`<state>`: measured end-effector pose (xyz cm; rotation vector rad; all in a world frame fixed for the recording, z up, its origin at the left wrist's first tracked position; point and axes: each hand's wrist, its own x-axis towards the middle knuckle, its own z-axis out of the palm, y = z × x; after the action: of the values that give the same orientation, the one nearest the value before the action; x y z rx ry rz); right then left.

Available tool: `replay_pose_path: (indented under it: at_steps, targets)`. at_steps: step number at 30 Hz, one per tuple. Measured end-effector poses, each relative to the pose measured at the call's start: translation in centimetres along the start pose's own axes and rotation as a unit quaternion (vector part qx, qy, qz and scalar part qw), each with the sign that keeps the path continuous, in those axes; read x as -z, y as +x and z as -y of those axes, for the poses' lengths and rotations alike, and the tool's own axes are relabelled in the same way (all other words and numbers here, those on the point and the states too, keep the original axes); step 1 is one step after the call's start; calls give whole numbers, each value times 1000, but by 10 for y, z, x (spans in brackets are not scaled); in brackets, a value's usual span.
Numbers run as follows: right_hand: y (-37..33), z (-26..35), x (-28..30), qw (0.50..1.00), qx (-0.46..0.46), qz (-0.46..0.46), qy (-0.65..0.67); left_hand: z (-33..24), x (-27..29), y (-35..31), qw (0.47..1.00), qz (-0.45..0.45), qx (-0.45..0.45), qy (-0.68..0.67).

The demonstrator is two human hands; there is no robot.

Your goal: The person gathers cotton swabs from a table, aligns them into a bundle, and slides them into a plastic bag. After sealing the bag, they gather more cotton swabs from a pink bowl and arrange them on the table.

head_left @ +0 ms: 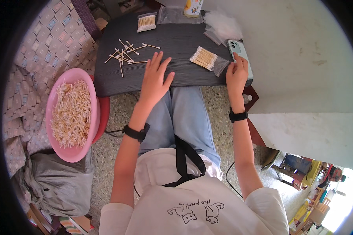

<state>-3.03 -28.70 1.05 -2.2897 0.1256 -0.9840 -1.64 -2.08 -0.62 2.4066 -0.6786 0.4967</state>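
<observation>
My left hand [155, 80] is open with its fingers spread at the near edge of the dark table, holding nothing. Its fingertips are close to a loose scatter of cotton swabs [125, 57]. My right hand [237, 76] is at the table's right end, thumb and fingers drawn in beside a pale green phone [245, 64]. What those fingers hold, if anything, is hidden. Just left of them lies a clear plastic bag [221, 65], against a neat bundle of cotton swabs [203, 58]. Another bundle of swabs [146, 23] sits packed in a bag at the far edge.
A pink basin [94, 121] full of loose swabs stands left of the table [176, 37]. At the far right of the tabletop are a heap of clear bags [222, 25] and a patterned cup-like container [193, 8]. A pale wall [294, 58] rises on the right.
</observation>
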Motion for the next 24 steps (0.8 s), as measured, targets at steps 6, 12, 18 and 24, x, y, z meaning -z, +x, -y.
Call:
replay_pose_path:
  at_steps: [6, 12, 18, 24]
  targets:
    - [-5, 81, -39, 940, 187, 244, 150, 52, 41, -10, 995, -92, 6, 27]
    - [-11, 126, -125, 916, 220, 334, 41, 93, 49, -20, 981, -125, 80, 127]
    - [3, 145, -197, 895, 159, 412, -65, 87, 46, -17, 978, -122, 162, 57]
    - [1, 163, -233, 868, 250, 427, 35, 88, 45, -19, 969, -135, 202, 41]
